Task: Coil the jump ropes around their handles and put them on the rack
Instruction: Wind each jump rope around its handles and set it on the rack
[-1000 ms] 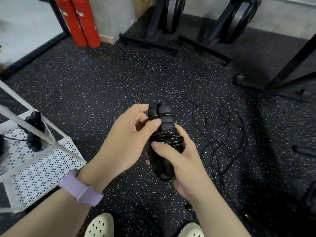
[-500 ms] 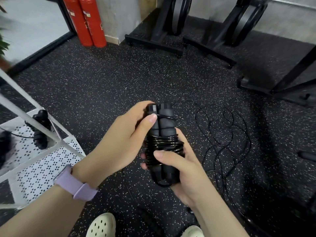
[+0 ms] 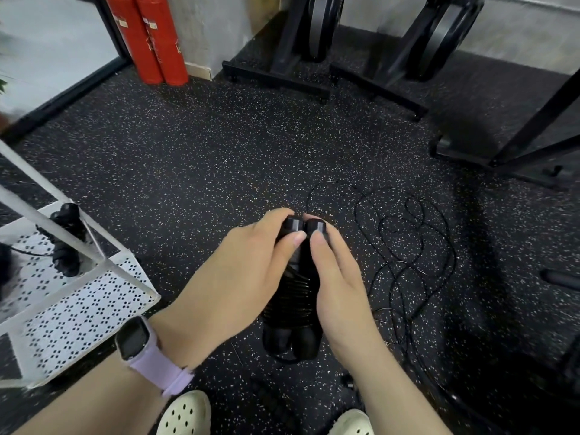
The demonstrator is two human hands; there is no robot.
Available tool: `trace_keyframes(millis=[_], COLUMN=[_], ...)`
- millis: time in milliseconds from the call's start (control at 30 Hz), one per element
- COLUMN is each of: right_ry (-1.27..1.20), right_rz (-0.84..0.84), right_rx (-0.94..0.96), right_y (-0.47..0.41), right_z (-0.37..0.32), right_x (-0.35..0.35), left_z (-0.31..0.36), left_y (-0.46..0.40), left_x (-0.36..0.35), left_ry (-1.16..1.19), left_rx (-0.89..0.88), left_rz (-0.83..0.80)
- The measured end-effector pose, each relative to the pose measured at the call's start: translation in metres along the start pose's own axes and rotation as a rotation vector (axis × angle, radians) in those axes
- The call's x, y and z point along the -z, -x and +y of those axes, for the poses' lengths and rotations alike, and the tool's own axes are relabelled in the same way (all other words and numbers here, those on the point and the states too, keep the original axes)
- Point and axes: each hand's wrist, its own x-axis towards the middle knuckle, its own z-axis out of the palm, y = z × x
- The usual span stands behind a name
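At the left edge of the frame stands a white rack (image 3: 94, 296) with a coiled black jump rope (image 3: 67, 243) on its perforated shelf. Upper left, two red cylinders (image 3: 150, 39) carry small labels too blurred to read. Centre frame, the left hand (image 3: 248, 274), a lilac watch (image 3: 141, 350) on its wrist, and the right hand (image 3: 339, 287) clamp a wound jump rope bundle (image 3: 292, 296) from either side, thumbs pressed near the handle tops. Right of them, a loose rope (image 3: 408, 246) lies tangled on the speckled floor (image 3: 204, 158).
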Motion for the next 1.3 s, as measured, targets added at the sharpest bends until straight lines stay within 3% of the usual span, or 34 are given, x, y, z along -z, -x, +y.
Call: trace_keyframes(millis=[200,267,400,667,933,1067,1300], right_ry=[0.070,0.083,0.135,0.235,0.134,0.064,0.168], right_rz=[0.205,0.227,0.242,0.256,0.247,0.158,0.093], right_rx=[0.078,0.096,0.096,0.142,0.020,-0.026,0.158], right_y=[-0.004,-0.004,-0.002,-0.003,-0.006,-0.004,-0.003], right_z=[-0.001,0.000,0.004,0.002,0.005,0.005,0.002], right_x=[0.003,0.005,0.009,0.003,0.001,0.001,-0.008], left_z=[0.005,0.009,0.010,0.001,0.012,0.008,-0.004], left_y=[0.003,0.004,0.005,0.003,0.009,0.007,-0.004], left_x=[-0.008,-0.008,-0.008,0.006,0.013,0.018,0.019], left_ry=[-0.202,-0.295,-0.270,-0.084,-0.217,-0.165,0.005], left_rx=[0.035,-0.026,-0.136,-0.140,-0.338,-0.294,0.011], left_rz=[0.214,0.151,0.011,0.001,-0.108,-0.130,0.056])
